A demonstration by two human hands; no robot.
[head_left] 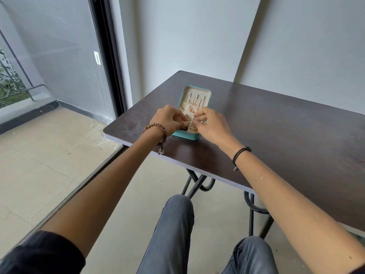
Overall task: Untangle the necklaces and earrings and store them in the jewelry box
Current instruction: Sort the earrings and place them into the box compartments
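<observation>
Both hands are over the open teal jewelry box [185,136], which sits near the dark table's [276,125] left corner. The left hand [167,119] and right hand [212,125] pinch a small item [190,122] between them above the tray, too tiny to identify. Gold necklaces [194,104] hang inside the lid.

A single wide head-worn view — looking forward and down onto the table [276,125] from just off its near edge, close above.
</observation>
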